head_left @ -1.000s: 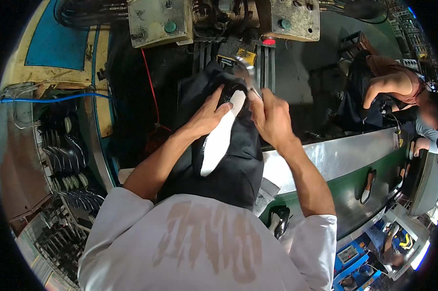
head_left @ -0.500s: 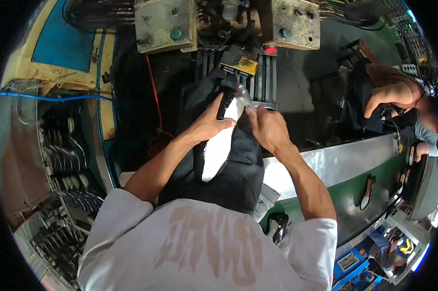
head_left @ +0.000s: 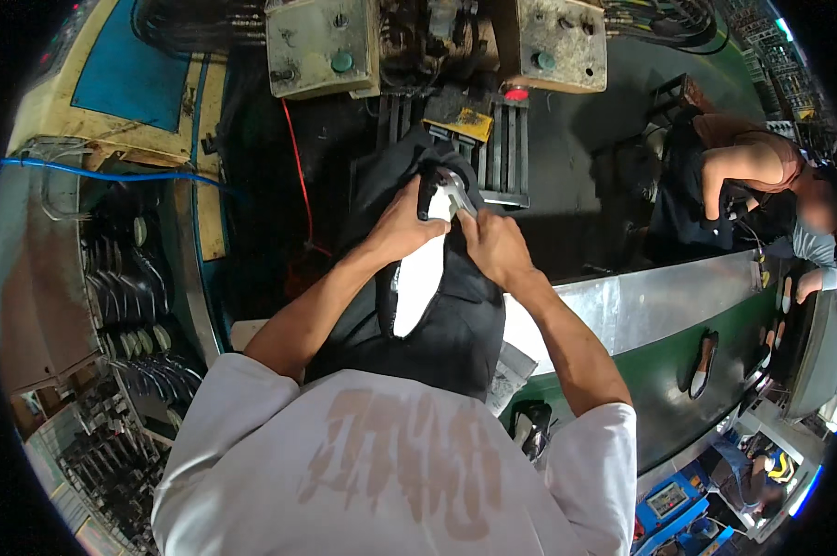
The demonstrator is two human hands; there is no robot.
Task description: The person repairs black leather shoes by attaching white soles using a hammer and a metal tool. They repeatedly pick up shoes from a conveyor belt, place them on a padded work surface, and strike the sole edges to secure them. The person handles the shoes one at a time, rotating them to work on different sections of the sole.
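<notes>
A black shoe (head_left: 420, 292) lies across my lap with its long white bottom facing up and its narrow end toward me. My left hand (head_left: 402, 225) is wrapped round its far part from the left side, thumb pressed on the white surface. My right hand (head_left: 498, 246) is closed on a silver metal hand tool (head_left: 453, 190). The tool's head sits against the shoe's far end, touching its edge; I cannot make out its exact kind. Dark trousers or an apron (head_left: 460, 347) lie under the shoe.
A machine with two beige control boxes (head_left: 553, 46) stands ahead, above a slatted metal grate (head_left: 509, 153). At the left is a rack of black shoes (head_left: 126, 278). A green conveyor with metal edging (head_left: 641, 306) carries shoes (head_left: 704, 364) at the right. Another person (head_left: 742, 171) sits beyond it.
The tool has shifted slightly left and toward me, now over the shoe's far end. My right hand has moved left with it. The shoe's near end has swung slightly right.
</notes>
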